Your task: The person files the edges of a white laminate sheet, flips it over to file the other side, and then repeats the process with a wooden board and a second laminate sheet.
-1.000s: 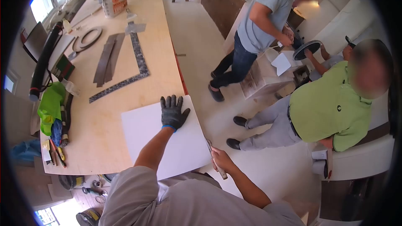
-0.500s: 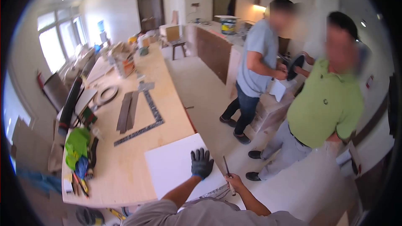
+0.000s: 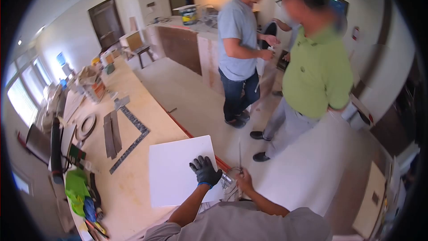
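- In the head view, spreads gloved left hand point(image 3: 206, 172) flat on white panel point(image 3: 171, 165), atop worktable point(image 3: 127, 198).
- Clamps right hand point(image 3: 244, 182) around slim file-like tool point(image 3: 240, 155) beside panel.
- Expect light, stiff, perhaps slippery panel; take by opposite edges, sparing corners.

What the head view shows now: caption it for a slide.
Gloved left hand on a white sheet, thin tool in the right hand, people standing beyond.
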The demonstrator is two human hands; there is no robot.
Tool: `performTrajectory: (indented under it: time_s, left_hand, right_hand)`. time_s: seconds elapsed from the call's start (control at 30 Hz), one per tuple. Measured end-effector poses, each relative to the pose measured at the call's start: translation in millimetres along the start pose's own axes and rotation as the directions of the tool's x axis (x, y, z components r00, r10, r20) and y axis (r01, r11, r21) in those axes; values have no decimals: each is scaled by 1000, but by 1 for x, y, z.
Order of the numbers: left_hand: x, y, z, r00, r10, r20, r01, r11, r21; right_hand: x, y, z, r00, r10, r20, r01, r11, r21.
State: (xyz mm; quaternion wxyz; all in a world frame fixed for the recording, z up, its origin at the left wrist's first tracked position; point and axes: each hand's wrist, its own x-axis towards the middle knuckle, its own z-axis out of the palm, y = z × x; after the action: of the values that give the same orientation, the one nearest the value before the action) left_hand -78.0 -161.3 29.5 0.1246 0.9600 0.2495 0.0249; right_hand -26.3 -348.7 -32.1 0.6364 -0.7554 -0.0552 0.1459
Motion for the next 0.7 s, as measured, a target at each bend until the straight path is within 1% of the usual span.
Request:
performTrajectory:
  time_s: [0.03, 0.1, 0.17, 0.2, 0.23, 0.27, 0.3, 0.37, 0.43, 0.47, 0.5, 0.53, 0.57, 0.63, 0.7]
  left_hand:
    - [-7, -10, -5, 998, 53, 30, -53, 998, 15]
    - [-20, -23, -3, 982, 170, 77, -171, 985, 4]
    - [-35, -48, 18, 936, 350, -16, -350, 937, 1]
    - [-42, -62, 22, 906, 423, -29, -423, 906, -1]
    - [-51, -73, 23, 873, 486, -38, -487, 873, -1]
    - [-63, -83, 16, 863, 504, -40, -505, 863, -9]
    - [-77, -93, 7, 854, 518, -38, -519, 855, -6]
    - [-100, -117, -2, 872, 485, -66, -482, 875, 50]
    - [-116, -135, -13, 887, 453, -94, -448, 892, 67]
    - [-119, -138, -23, 893, 441, -89, -436, 897, 66]
    - [-126, -148, -30, 904, 422, -69, -418, 906, 68]
    - [-128, -155, -32, 898, 426, -109, -418, 904, 83]
    - [-130, -157, -33, 902, 415, -116, -408, 909, 85]
    - [-132, -158, -38, 914, 386, -126, -377, 922, 88]
    - [-137, -155, -34, 929, 346, -127, -335, 937, 102]
  right_hand:
    - [-11, -22, 2, 986, -102, -130, 114, 989, 94]
    - [-12, -29, 0, 984, -124, -129, 140, 982, 127]
    - [-19, -46, -17, 982, -120, -145, 142, 978, 153]
    - [-28, -65, -18, 983, -97, -156, 125, 976, 180]
    - [-35, -81, -25, 984, -70, -161, 103, 973, 208]
    - [-39, -95, -36, 967, -110, -229, 147, 977, 152]
    - [-41, -110, -43, 946, -149, -288, 185, 977, 102]
    - [-50, -153, -65, 904, -249, -346, 320, 933, 165]
    - [-58, -183, -83, 871, -319, -373, 400, 902, 163]
    - [-59, -186, -91, 850, -355, -388, 419, 903, 91]
    - [-63, -178, -95, 862, -339, -377, 384, 922, 49]
    - [-65, -167, -98, 876, -322, -360, 349, 937, 12]
    - [-69, -152, -93, 892, -298, -340, 310, 951, -18]
    - [-88, -114, -66, 942, -93, -322, 129, 987, 93]
    - [-112, -78, -39, 976, -45, -213, 76, 987, 143]
